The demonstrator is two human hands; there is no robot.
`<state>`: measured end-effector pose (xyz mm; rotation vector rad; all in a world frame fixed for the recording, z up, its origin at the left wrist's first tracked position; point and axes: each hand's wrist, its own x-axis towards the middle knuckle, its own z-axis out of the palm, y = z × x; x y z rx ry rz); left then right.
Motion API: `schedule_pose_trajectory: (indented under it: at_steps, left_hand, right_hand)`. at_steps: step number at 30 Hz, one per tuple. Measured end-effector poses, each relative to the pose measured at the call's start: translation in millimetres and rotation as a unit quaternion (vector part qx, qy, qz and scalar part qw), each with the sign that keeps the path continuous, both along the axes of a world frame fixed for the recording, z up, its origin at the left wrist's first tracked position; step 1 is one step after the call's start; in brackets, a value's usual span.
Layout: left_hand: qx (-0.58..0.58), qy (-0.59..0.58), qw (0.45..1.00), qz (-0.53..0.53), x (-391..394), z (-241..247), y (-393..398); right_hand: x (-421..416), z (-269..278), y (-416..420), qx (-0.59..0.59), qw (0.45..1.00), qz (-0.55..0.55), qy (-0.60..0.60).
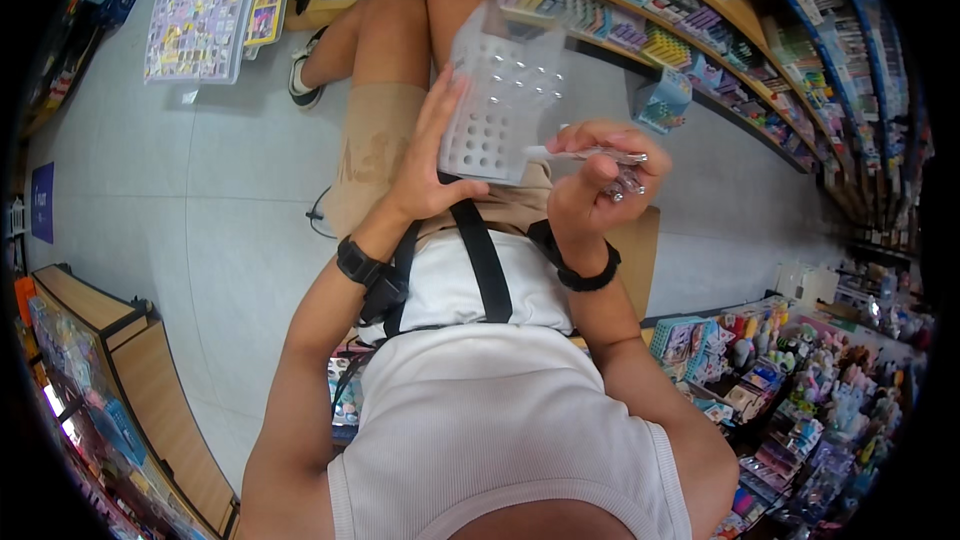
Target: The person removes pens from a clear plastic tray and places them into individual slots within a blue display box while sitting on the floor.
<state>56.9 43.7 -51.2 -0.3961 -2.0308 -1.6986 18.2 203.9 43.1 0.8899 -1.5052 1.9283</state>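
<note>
My left hand (pixel 429 157) steadies a translucent white display box (pixel 480 120) on my lap, its thumb along the near edge and its fingers along the left side. Rows of round holes run across the box, and shiny tips show in some of those farther from me. Just right of the box, my right hand (pixel 596 199) is closed around several slim clear items with silvery ends (pixel 626 184), which look like pens. A white end of one points towards the box. The palm hides most of their length.
Shelves of pens and markers (pixel 600 22) curve along the front and right. A blue box (pixel 663 101) stands low by them. Sticker sheets (pixel 195 22) hang at front left. A wooden cabinet (pixel 150 390) is at left, and plush toys (pixel 825 367) crowd the right rear.
</note>
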Motion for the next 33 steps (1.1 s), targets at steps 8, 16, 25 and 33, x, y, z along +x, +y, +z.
schedule_pose_trajectory:
  at_steps: [8, 16, 25, 33]
  left_hand:
    - [-0.033, -0.009, 0.999, 0.002, 3, 4, 0]
    - [-0.011, -0.042, 0.999, 0.001, 7, 19, 5]
    - [0.031, -0.056, 0.998, 0.029, 6, 21, 11]
    - [0.01, -0.041, 0.999, 0.034, 5, 20, 11]
  right_hand:
    - [7, 30, 4, 0.371, 0.917, -0.051, -0.134]
    - [-6, 2, -11, 0.367, 0.923, -0.061, -0.099]
    - [-9, 2, -11, 0.315, 0.947, -0.046, -0.04]
    - [-11, 1, -6, 0.3, 0.953, -0.023, 0.022]
